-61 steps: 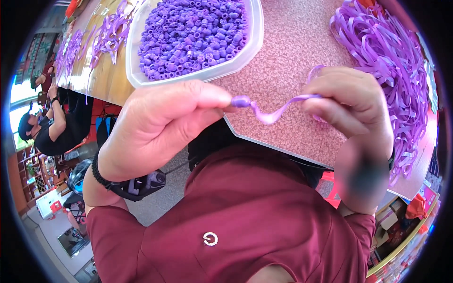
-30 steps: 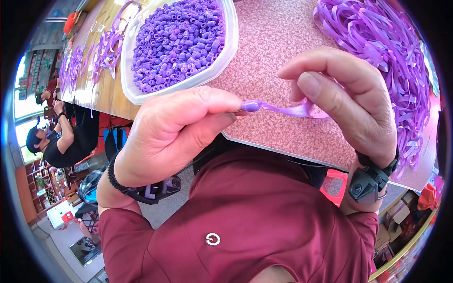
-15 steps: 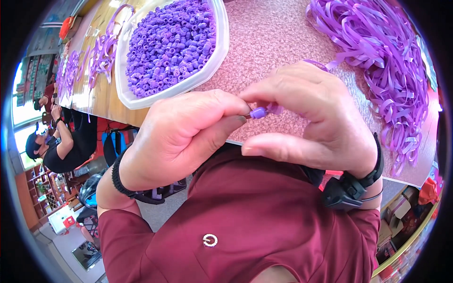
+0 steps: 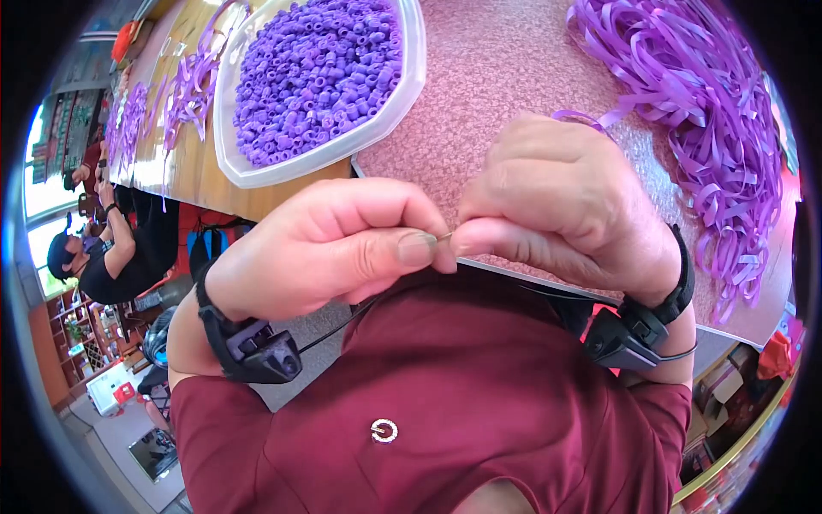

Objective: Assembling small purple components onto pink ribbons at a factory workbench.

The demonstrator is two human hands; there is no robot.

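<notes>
Pinching a thin sliver [image 4: 444, 236] between our fingertips, we have both hands closed and nearly touching, just off the near edge of the tabletop [image 4: 479, 81]. Our left hand [image 4: 330, 248] grips one end between thumb and forefinger; our right hand [image 4: 565, 201] closes on the other, thumb against curled forefinger. Whether the right also hides something else, we cannot tell. Meeting tip to tip like this probably steadies so slight a piece, and holding it in front of us likely keeps it easy to watch. Behind our right knuckles a ribbon [image 4: 580, 116] arcs toward the heap [image 4: 719, 128], which lies loose on our right and spills down the tabletop, presumably there so that hand can reach it. On the left, the tub [image 4: 414, 51] holds a mass of purple beads [image 4: 317, 81], its open top leaving them within reach of our left hand, we judge. Beyond it, more ribbons [image 4: 190, 94] lie spread over wood [image 4: 205, 180], apart from the heap, perhaps to stop the two mixing. A co-worker [image 4: 107, 257] sits farther left.
</notes>
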